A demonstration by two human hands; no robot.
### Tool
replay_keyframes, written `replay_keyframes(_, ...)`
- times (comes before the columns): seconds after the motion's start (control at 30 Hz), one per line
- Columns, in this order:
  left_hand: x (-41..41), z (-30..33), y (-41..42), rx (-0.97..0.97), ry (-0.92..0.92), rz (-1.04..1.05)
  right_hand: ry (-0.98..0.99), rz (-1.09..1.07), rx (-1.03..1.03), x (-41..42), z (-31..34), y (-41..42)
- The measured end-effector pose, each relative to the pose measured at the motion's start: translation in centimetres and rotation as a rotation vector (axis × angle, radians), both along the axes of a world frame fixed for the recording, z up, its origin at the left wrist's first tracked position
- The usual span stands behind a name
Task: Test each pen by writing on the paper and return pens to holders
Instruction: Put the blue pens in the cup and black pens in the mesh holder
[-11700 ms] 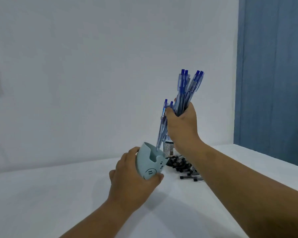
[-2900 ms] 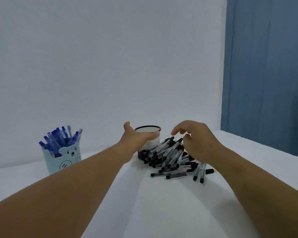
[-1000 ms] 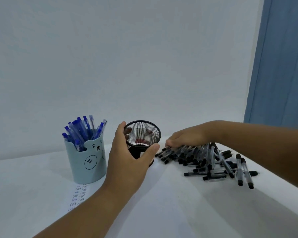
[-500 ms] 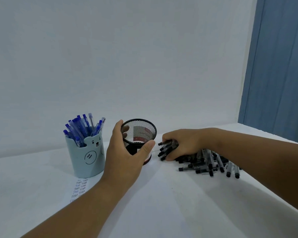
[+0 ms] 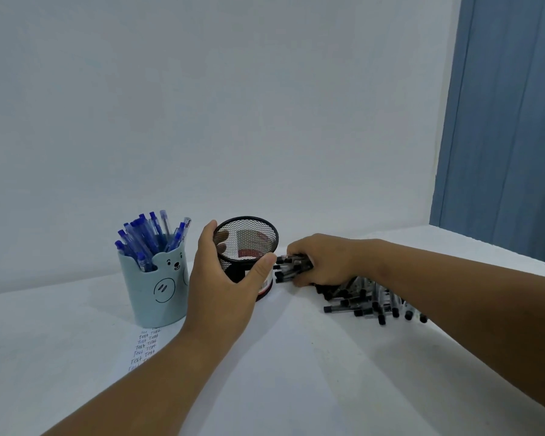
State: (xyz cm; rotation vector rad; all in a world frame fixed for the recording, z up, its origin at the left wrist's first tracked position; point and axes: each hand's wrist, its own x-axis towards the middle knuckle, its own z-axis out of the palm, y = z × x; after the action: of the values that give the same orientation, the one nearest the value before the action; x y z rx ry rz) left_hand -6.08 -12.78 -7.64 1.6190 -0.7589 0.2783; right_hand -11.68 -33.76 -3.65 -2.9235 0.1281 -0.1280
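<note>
Landmark: the round black wire-mesh pen holder [image 5: 247, 247], standing upright on the white desk [image 5: 296, 372].

Left of the mesh holder, just beside it and separated by the left hand, stands a pale blue plastic cup-shaped holder with a bear face drawn on it [image 5: 158, 287]. It is upright and packed with blue-capped clear pens [image 5: 148, 237], ends up, fanned out above the rim. In front of the blue holder, partly under its base, lies a white sheet of paper [image 5: 145, 350] with repeated handwritten words in two columns; the left forearm covers its lower right part.

The left hand [image 5: 224, 287] wraps the mesh holder from the left and front: fingers behind the left rim, seen through the mesh, thumb pressed on the front wall near the right side. This grip is closed around the holder. A red and white label shows through the mesh and at its base.

Right of the mesh holder, the right hand [image 5: 321, 259] has its grip closed on a bundle of black-capped clear pens [image 5: 291, 267], whose ends point toward the holder and nearly touch the left thumb. Further right, a loose heap of black-capped clear pens [image 5: 368, 300] lies on the desk, partly hidden beneath the right forearm.

Far right, behind the desk edge, hangs a blue curtain [image 5: 510, 121] against the white wall [image 5: 233, 105].
</note>
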Motion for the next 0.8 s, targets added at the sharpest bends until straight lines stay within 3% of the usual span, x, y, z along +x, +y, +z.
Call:
replay_keyframes(0.17, -0.3, 0.3, 0.0, -0.044, -0.036, 0.030, -0.177, 0.007, 0.057, 0.2, 0.4, -0.1)
replay_keyframes(0.33, -0.3, 0.3, -0.1, -0.082, -0.032, 0.039, -0.427, 0.032, 0.416, 0.2, 1.2, 1.3)
replay_keyframes(0.6, -0.1, 0.1, -0.2, -0.048, -0.035, 0.044, -0.793, 0.034, 0.622, 0.7, 0.7, 3.6)
replay_keyframes(0.8, -0.3, 0.0, -0.1, -0.015, -0.092, 0.078, -0.969, -0.076, 0.907, 0.8, 2.6, 4.6)
